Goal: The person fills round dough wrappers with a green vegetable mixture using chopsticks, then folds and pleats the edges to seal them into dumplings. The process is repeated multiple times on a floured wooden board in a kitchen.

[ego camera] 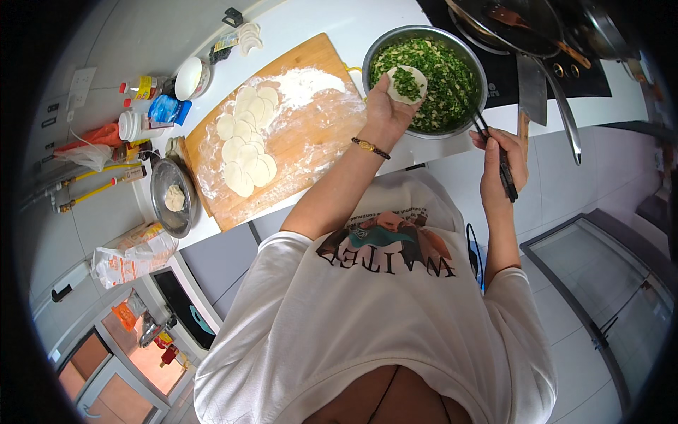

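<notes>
On the palm and fingers of my left hand rests a round dough wrapper, with a mound of chopped green filling in its middle. Behind it stands a steel bowl holding a large amount of green filling with small pale bits. My right hand grips dark chopsticks, whose tips reach the filling at the bowl's right side. Left of my left hand, several round dough wrappers lie overlapping on a floured wooden board.
A cleaver and a pan handle jut over the counter's right edge by the stove. At left are a metal bowl with a dough lump, a white bowl, bottles and a flour bag.
</notes>
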